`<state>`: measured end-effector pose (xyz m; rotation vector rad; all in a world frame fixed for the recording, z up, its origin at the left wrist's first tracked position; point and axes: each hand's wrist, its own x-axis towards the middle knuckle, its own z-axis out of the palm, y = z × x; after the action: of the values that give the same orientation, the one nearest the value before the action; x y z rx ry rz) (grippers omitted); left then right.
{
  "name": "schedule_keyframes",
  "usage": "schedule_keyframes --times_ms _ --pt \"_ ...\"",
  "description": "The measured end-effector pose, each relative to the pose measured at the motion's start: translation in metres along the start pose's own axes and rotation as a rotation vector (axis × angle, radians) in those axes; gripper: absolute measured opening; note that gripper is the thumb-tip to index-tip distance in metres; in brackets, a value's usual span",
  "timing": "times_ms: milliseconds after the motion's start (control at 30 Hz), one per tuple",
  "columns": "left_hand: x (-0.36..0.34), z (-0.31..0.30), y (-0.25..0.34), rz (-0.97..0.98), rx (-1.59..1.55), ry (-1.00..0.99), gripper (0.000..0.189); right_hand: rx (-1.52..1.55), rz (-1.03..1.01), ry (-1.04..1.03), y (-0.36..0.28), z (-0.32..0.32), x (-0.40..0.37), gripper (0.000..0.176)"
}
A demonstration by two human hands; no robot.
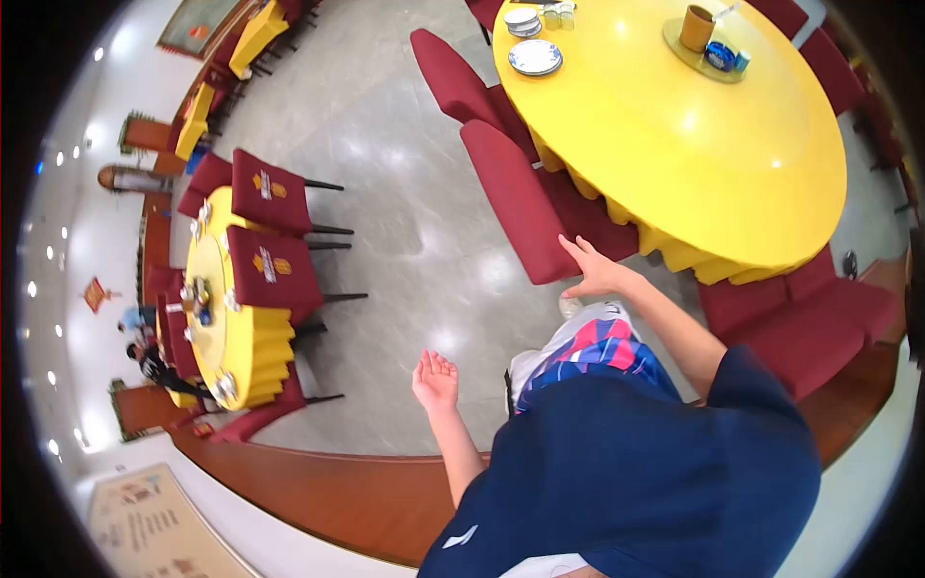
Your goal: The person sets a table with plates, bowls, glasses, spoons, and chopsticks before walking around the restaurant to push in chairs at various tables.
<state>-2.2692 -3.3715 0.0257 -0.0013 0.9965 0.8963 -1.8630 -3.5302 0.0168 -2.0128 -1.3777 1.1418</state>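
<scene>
My right hand (595, 272) reaches forward with thumb and fingers spread, right at the top of a dark red chair back (520, 202). Nothing shows in its grasp. That chair stands at a large round table with a yellow cloth (655, 154). My left hand (437, 380) hangs over the grey floor, palm partly turned up, fingers loosely bent and holding nothing.
Stacked plates (536, 58), a brown container (697, 29) and a blue item (720, 56) sit on the yellow table. More red chairs (275, 275) surround another yellow-covered table (255, 356) at left. People (154, 366) are farther back. Tiled floor (405, 231) runs between.
</scene>
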Motion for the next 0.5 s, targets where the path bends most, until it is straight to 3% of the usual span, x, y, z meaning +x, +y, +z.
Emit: schedule_keyframes --times_ms 233,300,367,433,467,500 --pt "0.136 0.042 0.075 -0.068 0.014 0.017 0.024 0.124 0.201 0.191 -0.027 0.034 0.065 0.134" --pt "0.189 0.054 0.078 -0.174 0.187 -0.054 0.025 0.243 0.334 0.173 -0.033 0.034 0.069 0.135" --pt "0.240 0.087 0.070 -0.285 0.259 -0.106 0.027 0.261 0.392 0.263 -0.042 0.037 0.069 0.131" --pt "0.275 0.126 0.072 -0.400 0.359 -0.149 0.029 0.185 0.511 0.463 -0.060 0.051 0.074 0.115" --pt "0.282 0.153 0.074 -0.460 0.486 -0.228 0.031 0.201 0.546 0.511 -0.075 0.063 0.079 0.115" --pt "0.292 0.180 0.077 -0.519 0.604 -0.316 0.034 0.107 0.627 0.630 -0.089 0.071 0.084 0.104"
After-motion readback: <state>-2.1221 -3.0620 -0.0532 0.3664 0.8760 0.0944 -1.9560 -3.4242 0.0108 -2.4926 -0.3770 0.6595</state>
